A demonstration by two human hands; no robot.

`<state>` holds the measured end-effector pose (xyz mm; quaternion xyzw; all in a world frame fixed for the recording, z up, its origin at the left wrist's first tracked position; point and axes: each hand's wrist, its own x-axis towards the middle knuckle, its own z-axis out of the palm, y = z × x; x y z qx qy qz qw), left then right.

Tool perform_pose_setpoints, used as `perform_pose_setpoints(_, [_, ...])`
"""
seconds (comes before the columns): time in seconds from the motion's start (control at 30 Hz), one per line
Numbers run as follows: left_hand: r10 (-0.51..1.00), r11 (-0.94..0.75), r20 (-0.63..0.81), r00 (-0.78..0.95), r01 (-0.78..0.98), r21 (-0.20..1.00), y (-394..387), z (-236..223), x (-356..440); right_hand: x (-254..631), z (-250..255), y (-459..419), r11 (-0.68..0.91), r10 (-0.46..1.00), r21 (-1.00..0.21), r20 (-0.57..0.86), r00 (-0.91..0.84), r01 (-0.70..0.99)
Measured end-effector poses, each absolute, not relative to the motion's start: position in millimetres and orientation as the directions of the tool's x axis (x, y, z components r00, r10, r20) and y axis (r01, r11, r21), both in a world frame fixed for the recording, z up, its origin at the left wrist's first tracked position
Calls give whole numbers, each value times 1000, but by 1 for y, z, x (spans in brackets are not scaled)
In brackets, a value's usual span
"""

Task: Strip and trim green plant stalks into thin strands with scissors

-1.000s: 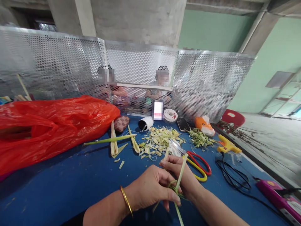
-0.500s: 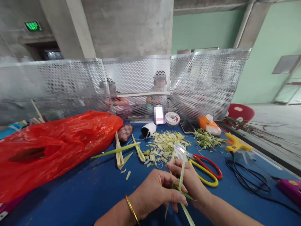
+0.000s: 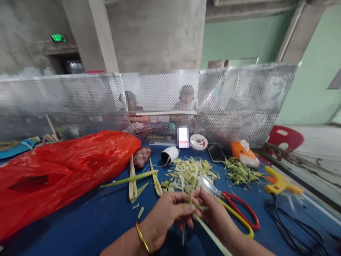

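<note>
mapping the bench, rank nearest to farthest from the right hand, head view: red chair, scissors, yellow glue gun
1. Scissors, right beside the right hand
2. Yellow glue gun, farther right
3. Red chair, far right background

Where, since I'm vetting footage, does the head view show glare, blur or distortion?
In the head view, highlights streak the bag, and the screen is washed-out white, its edges pixelated; in the head view, left hand, right hand and strip look slightly blurred; in the head view, the pillar leans as if through a wide lens.
</note>
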<state>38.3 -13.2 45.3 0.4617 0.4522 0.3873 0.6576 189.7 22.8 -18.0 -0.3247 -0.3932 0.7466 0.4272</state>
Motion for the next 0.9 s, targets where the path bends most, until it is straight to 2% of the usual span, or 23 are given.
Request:
perform_pose_setpoints(0.07, [946, 280, -257, 198, -98, 955, -9, 42, 34, 193, -13, 22, -358, 863, -853, -147, -483, -380])
perform_pose_setpoints(0.17, [930, 355, -333, 157, -145, 924, -3, 33, 25, 196, -10, 23, -283, 888, -922, -148, -435, -265])
perform_pose_setpoints(0.23, [921, 377, -347, 178, -184, 908, -2, 28, 22, 197, -10, 23, -269, 885, -940, -156, -438, -209])
perform_pose_setpoints(0.43, [893, 410, -353, 278, -182, 894, -4, 24, 25, 197, -14, 21, -194, 923, -955, -100, -372, -225])
perform_pose_setpoints(0.57, [873, 425, -336, 354, -212, 880, -8, 24, 28, 195, -15, 21, -200, 924, -966, -132, -358, -162])
perform_pose_setpoints(0.73, [914, 388, -334, 230, -252, 886, -7, 27, 28, 198, -10, 23, -147, 974, -974, -112, -198, -173])
perform_pose_setpoints(0.8, [929, 363, -328, 174, -246, 899, -5, 28, 27, 201, -3, 22, -179, 956, -972, -136, -261, -150])
perform_pose_setpoints(0.9, [933, 354, -326, 149, -236, 905, -5, 29, 26, 202, 8, 17, -238, 846, -971, -201, -494, -14])
